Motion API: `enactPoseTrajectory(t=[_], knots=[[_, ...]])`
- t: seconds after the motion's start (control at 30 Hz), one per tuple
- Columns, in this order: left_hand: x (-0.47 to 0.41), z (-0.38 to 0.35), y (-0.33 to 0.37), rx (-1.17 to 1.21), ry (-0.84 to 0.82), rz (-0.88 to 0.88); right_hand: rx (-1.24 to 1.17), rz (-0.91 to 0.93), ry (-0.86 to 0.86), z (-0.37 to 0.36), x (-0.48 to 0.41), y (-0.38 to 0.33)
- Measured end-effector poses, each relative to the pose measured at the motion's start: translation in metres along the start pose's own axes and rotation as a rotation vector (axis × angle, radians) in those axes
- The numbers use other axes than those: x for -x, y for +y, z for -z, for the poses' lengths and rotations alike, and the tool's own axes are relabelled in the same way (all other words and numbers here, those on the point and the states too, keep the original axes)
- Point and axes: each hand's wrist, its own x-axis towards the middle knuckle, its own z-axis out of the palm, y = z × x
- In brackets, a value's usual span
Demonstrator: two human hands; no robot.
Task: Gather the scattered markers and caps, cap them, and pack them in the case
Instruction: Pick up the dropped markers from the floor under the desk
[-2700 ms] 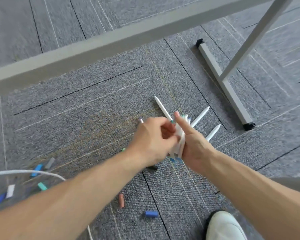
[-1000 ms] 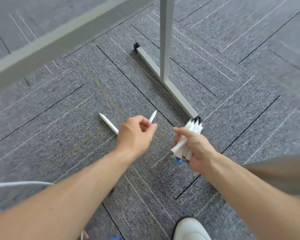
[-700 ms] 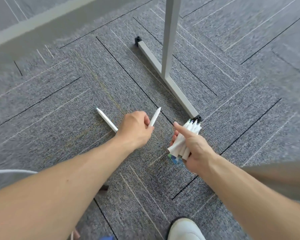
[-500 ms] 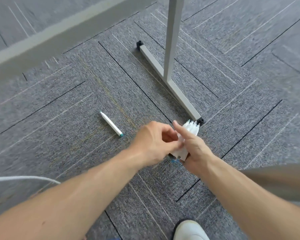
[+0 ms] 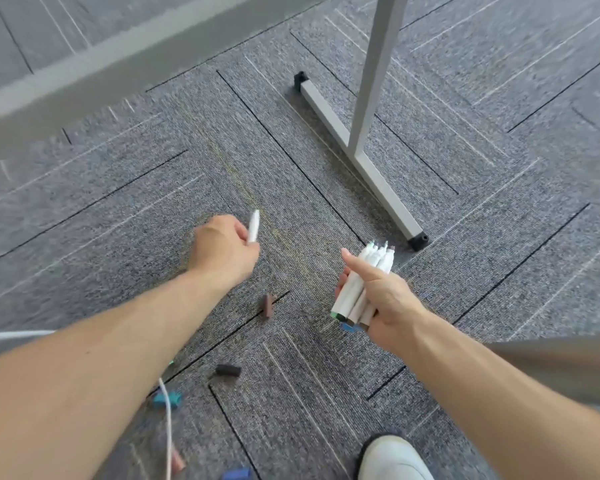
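My right hand (image 5: 381, 299) grips a bundle of several white uncapped markers (image 5: 364, 282), tips pointing up and away. My left hand (image 5: 222, 251) is closed around one white marker (image 5: 253, 226) whose tip sticks up past my fingers. Loose caps lie on the grey carpet between and below my arms: a brown cap (image 5: 266, 305), a dark cap (image 5: 228, 370), a teal cap (image 5: 167, 399), a blue cap (image 5: 236, 474) at the bottom edge and a reddish cap (image 5: 178, 460). No case is in view.
A grey metal table leg (image 5: 374, 74) rises from a floor bar (image 5: 357, 159) with black end caps just beyond my right hand. A grey table edge (image 5: 118, 60) crosses the top left. A white cable (image 5: 168, 427) runs under my left arm. My white shoe (image 5: 392, 459) is at the bottom.
My left hand put a marker into the right hand's bundle, then swung left and picked the remaining white marker off the carpet. The view tilted down, bringing the caps into sight.
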Motion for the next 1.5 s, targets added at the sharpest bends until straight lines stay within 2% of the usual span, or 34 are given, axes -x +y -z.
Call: enactPoseTrajectory(t=[0.1, 0.17, 0.23, 0.3, 0.4, 0.5, 0.67, 0.83, 0.9, 1.0, 1.13, 1.2, 1.27, 1.4, 1.5], knots=[[0.027, 0.005, 0.021, 0.266, -0.193, -0.156, 0.010, 0.009, -0.047, -0.007, 0.000, -0.001], [0.047, 0.005, 0.031, 0.353, -0.295, -0.272, 0.028, 0.026, -0.098, -0.015, 0.002, -0.001], [0.061, 0.004, 0.034, 0.386, -0.349, -0.317, 0.022, 0.039, -0.150, -0.025, 0.005, 0.001], [0.070, 0.004, 0.033, 0.378, -0.327, -0.325, -0.032, 0.049, -0.145, -0.033, 0.009, 0.004], [0.078, 0.014, 0.024, 0.445, -0.201, -0.314, 0.007, 0.073, -0.058, -0.043, 0.015, 0.007], [0.083, 0.026, 0.003, 0.591, -0.092, -0.143, 0.058, 0.079, 0.017, -0.054, 0.026, 0.012], [0.103, 0.035, -0.034, 0.996, -0.091, 0.260, 0.015, 0.094, -0.022, -0.101, 0.055, 0.030], [0.136, 0.062, -0.035, 1.653, -0.204, 0.561, -0.031, 0.091, -0.133, -0.157, 0.099, 0.056], [0.144, 0.080, -0.035, 1.823, -0.167, 0.585, -0.037, 0.119, -0.115, -0.172, 0.120, 0.062], [0.164, 0.107, -0.037, 1.895, -0.103, 0.555, -0.028, 0.162, -0.105, -0.184, 0.159, 0.064], [0.211, 0.149, -0.037, 1.796, -0.107, 0.492, 0.048, 0.235, -0.070, -0.188, 0.224, 0.053], [0.234, 0.168, -0.046, 1.606, -0.043, 0.456, 0.104, 0.279, -0.066, -0.185, 0.264, 0.041], [0.257, 0.189, -0.061, 1.253, 0.031, 0.396, 0.143, 0.337, -0.042, -0.178, 0.309, 0.026], [0.322, 0.240, -0.091, 0.309, 0.045, 0.085, 0.195, 0.467, 0.002, -0.157, 0.414, -0.003], [0.377, 0.285, -0.091, -0.110, 0.047, -0.126, 0.230, 0.560, 0.024, -0.133, 0.501, -0.024]])
